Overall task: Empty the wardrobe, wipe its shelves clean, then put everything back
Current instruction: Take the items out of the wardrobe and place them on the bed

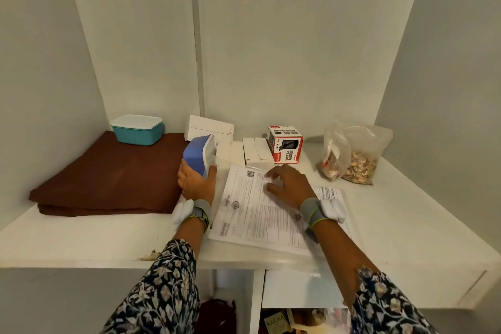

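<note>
My left hand (195, 184) grips a blue and white container (200, 155), tilted on its side just right of the folded brown cloth (108, 176) on the white wardrobe shelf (81, 236). A stack of printed papers in a clear sleeve (260, 214) lies at the middle of the shelf. My right hand (288, 181) rests on the papers with fingers spread and slightly bent. Both wrists wear grey bands with white sensors.
A teal box with white lid (137, 129) sits on the cloth at the back. White boxes (208, 127), a red and white metal-mesh carton (285, 144) and a plastic bag of nuts (352, 156) stand behind. Lower compartments (295, 320) hold more items.
</note>
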{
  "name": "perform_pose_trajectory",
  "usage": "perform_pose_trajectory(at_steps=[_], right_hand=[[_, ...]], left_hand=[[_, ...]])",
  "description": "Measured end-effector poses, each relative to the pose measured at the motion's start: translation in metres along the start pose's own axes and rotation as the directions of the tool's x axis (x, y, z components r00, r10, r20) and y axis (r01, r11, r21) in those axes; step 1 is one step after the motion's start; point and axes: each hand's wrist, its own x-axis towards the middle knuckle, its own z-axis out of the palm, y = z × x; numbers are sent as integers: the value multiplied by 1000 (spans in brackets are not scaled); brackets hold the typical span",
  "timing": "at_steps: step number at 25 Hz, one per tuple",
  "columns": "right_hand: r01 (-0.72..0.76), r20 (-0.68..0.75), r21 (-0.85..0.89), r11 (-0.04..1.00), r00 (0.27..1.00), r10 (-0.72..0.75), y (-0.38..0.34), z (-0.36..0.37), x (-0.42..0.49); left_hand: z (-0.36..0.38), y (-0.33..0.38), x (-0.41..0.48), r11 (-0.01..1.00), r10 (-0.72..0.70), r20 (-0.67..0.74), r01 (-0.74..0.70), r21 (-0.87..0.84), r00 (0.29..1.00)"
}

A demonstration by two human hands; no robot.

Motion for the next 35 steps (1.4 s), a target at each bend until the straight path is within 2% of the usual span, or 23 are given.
perform_pose_trajectory(at_steps=[2, 5, 10, 14, 18, 20, 23, 26, 30, 35], right_hand=[[-75, -13, -72, 995, 997, 74, 11, 8, 8], [-127, 62, -116, 985, 989, 134, 21, 27, 10], [-128, -63, -63, 990, 990, 124, 26, 34, 13], [-123, -105, 28, 992, 987, 125, 25, 30, 12], [-77, -167, 99, 992, 982, 92, 22, 27, 7], [-55, -193, 96, 994, 978, 73, 22, 26, 7], [-32, -215, 90, 995, 975, 50, 21, 25, 6], [-18, -227, 110, 994, 973, 43, 20, 22, 2], [-3, -226, 123, 992, 974, 31, 20, 21, -1], [14, -210, 147, 989, 978, 17, 21, 22, -4]], left_hand=[[5, -1, 4, 999, 11, -11, -11, -37, 1000], [9, -3, 12, 998, -5, -45, 2, -67, 999], [14, 0, 17, 999, -38, -129, 35, -27, 991], [8, 3, 12, 977, -53, -207, 7, -214, 977], [1, 5, 9, 913, -94, -262, -22, -408, 961], [-1, 5, 8, 888, -103, -251, -25, -460, 962], [-2, 3, 4, 893, -84, -221, -25, -449, 972], [-5, 5, -6, 876, -51, -142, -24, -482, 989], [-8, 6, -14, 864, -112, -78, 59, -500, 991], [-14, 10, -24, 868, -142, -60, 95, -487, 988]])
